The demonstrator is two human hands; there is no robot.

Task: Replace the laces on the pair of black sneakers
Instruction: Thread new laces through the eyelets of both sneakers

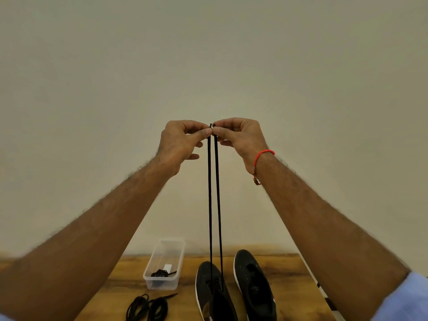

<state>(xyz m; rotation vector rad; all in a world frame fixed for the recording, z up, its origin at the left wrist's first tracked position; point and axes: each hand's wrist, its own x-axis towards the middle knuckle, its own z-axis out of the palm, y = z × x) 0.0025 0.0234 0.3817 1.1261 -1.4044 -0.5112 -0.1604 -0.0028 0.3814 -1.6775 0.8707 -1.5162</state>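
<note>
Fingers (206,132) of both hands pinch the lace (213,193) ends level above the left sneaker (208,290); right sneaker (254,281) remains unlaced.

Wooden table (289,283) with two black sneakers (254,286), clear box (165,262), coiled laces (148,308).

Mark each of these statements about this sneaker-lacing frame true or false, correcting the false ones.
1. Both hands pinch the lace ends together high above the table. True: left hand and right hand hold the black lace taut.
2. The lace runs down to the right sneaker. False: it runs to the left sneaker; the right sneaker shows no lace.
3. The clear plastic box holds a black lace bundle. True.
4. The coiled laces lie inside the box. False: they lie on the wooden table.
</note>
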